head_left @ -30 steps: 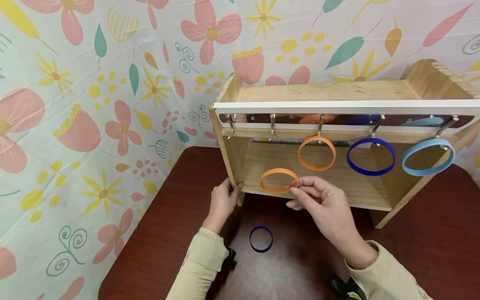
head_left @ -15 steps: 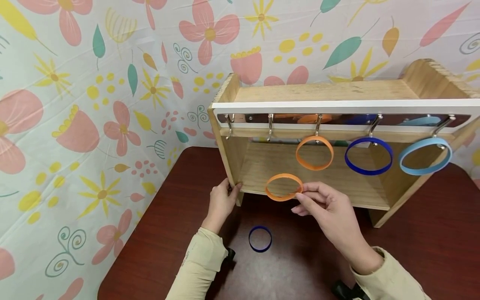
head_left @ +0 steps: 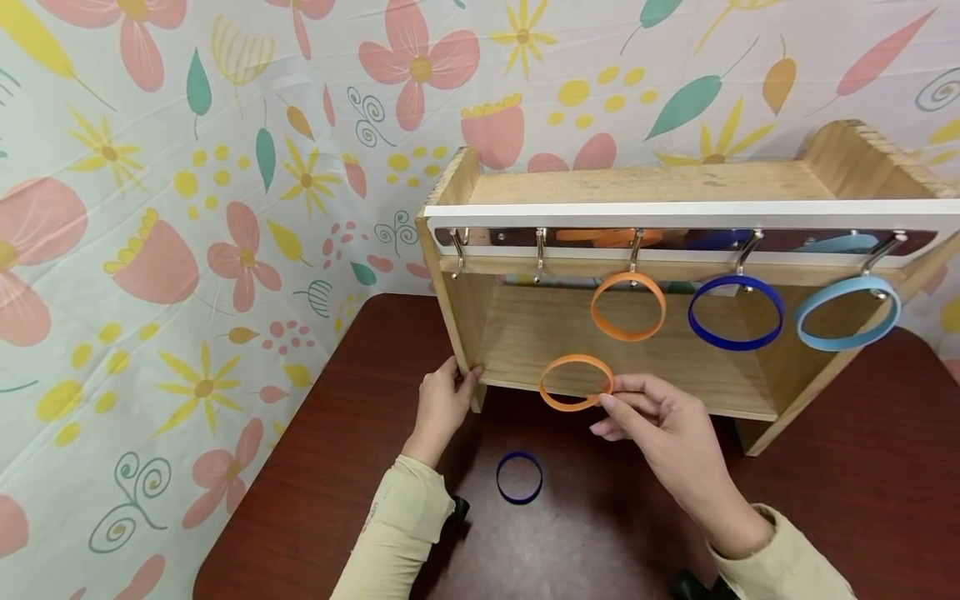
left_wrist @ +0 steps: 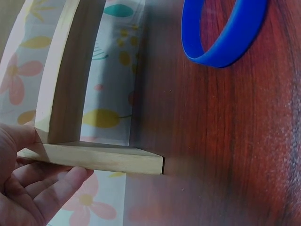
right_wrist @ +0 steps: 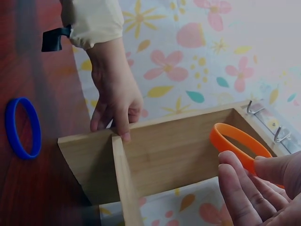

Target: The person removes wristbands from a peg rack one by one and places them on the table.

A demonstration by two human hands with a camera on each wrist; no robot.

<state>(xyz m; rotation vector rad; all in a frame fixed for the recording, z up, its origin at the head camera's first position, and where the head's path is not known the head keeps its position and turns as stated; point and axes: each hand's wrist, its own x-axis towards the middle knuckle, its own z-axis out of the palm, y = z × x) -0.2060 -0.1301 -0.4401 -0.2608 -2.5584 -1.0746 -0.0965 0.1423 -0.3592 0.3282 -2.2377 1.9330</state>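
Observation:
An orange silicone wristband (head_left: 567, 407) is pinched between the thumb and fingers of my right hand (head_left: 667, 433), held in front of the lower board of a wooden shelf (head_left: 540, 333). My left hand (head_left: 441, 408) grips the shelf's lower left corner; in the left wrist view the thumb lies above the side panel (left_wrist: 108, 157) and the fingers beneath it. Along the shelf's front runs a hook rail. Its two left hooks, including the second hook (head_left: 540, 254), carry nothing. Another orange wristband (head_left: 628, 337), a dark blue wristband (head_left: 735, 344) and a light blue wristband (head_left: 847, 343) hang from the others.
On the dark red table (head_left: 337, 467) lies one more blue wristband (head_left: 519, 502), in front of the shelf and between my forearms. Behind the table and along its left side hangs a flower-patterned cloth (head_left: 285, 250).
My right hand has drifted right and a little down, carrying the orange wristband away from the shelf's left side. The left hand keeps its grip on the corner.

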